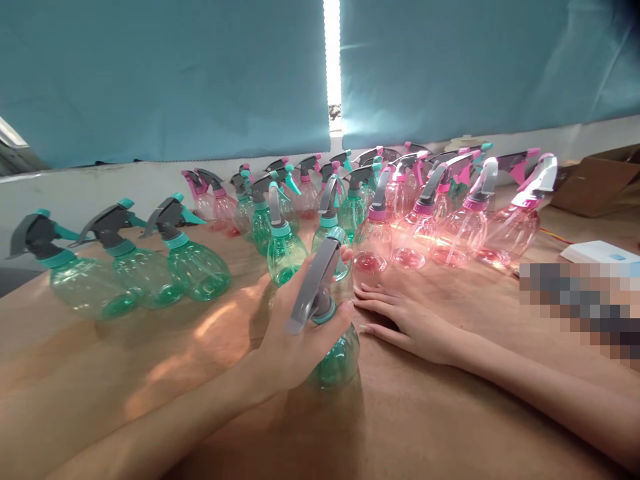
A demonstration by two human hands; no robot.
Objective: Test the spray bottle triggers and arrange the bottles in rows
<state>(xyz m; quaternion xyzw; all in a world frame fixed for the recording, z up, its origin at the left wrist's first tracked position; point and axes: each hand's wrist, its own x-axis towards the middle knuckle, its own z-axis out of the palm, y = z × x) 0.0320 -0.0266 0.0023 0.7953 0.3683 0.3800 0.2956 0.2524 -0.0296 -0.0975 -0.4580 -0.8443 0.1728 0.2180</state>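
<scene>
A green spray bottle point(337, 360) with a grey and teal trigger head stands near the middle of the brown table point(240, 440). My left hand point(300, 333) is wrapped round its neck, thumb in front and fingers partly hidden behind the head. Just to the right, my right hand point(405, 320) lies low over the table with its fingers spread, holding nothing. Its fingertips are close to a pink spray bottle point(373, 247). Behind my left hand stands another green spray bottle point(286, 257).
Three green bottles point(197, 270) stand at the left. Several pink and green bottles point(460, 233) crowd the back and right. A cardboard box point(595, 180) and a white object point(597, 253) are at the right. A blue-green curtain point(175, 80) hangs behind.
</scene>
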